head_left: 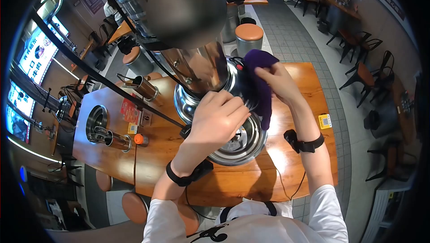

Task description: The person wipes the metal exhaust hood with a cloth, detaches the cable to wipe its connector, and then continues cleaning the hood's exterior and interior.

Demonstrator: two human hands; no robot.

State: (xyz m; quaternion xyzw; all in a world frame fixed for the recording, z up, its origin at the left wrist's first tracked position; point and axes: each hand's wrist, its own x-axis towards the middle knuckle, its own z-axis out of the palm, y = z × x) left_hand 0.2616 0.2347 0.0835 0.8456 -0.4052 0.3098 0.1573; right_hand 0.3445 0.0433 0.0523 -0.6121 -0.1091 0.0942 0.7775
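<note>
My right hand (278, 81) is closed on a purple cloth (263, 95), which hangs down beside a shiny metal exhaust hood (181, 102). My left hand (219, 116) is held against the front of the hood, fingers curled in; what they grip, if anything, is hidden. Above the hood rises a wide metal exhaust pipe (197, 66) with bolts on its side. A small red button (240, 67) shows on the hood near the cloth. Below my left hand lies a round metal grill well (257, 153) set in the table, partly covered by the hand.
On the wooden table (295, 171) to the left stand metal utensil holders (118, 142), a steel bowl (97, 120), an orange-capped jar (141, 140) and red cards (129, 108). A yellow label (324, 121) is at the right edge. Stools (249, 34) and chairs surround the table.
</note>
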